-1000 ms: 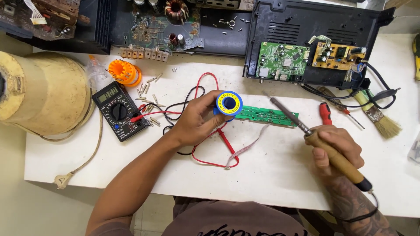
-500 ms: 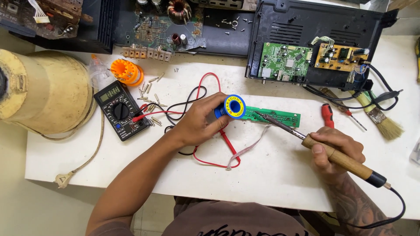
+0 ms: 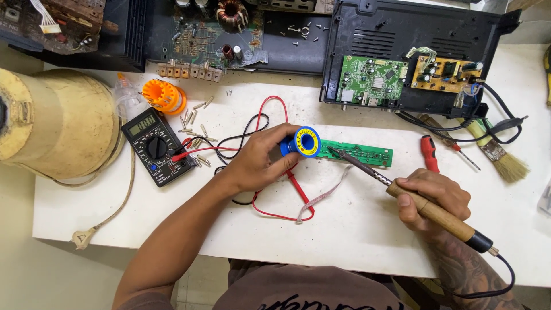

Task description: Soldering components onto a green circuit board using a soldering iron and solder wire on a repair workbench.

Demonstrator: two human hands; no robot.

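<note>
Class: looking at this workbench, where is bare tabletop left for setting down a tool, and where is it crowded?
Free: the white table in front of the narrow green board, between left hand and right hand. Crowded: around the multimeter, with its leads and scattered small parts.

Blue-and-yellow solder spool, on its side, face up, at the left end of a narrow green circuit board. Wooden-handled soldering iron, slanted, tip on the board.
</note>
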